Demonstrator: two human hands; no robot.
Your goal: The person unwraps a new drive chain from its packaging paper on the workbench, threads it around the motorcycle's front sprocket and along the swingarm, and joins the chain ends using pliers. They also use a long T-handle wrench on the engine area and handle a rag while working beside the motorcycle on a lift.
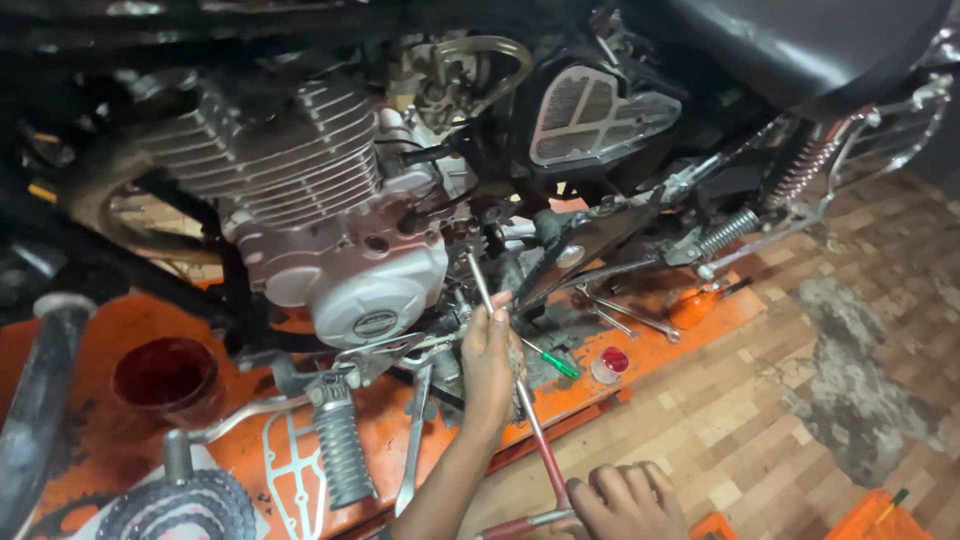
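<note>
Below the engine cover [375,290], left hand [490,365] steadies the T-wrench shaft [520,390]; right hand [625,500] grips its handle; fastener not yet out

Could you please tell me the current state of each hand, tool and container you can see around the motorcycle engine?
left hand: closed around the rod's upper part, beside the engine
right hand: gripping the rod's lower handle end
long metal rod: tilted, tip up at the engine
dark red bowl: upright, open, on the orange platform
green-handled screwdriver: lying flat
spanners: lying loose
</note>
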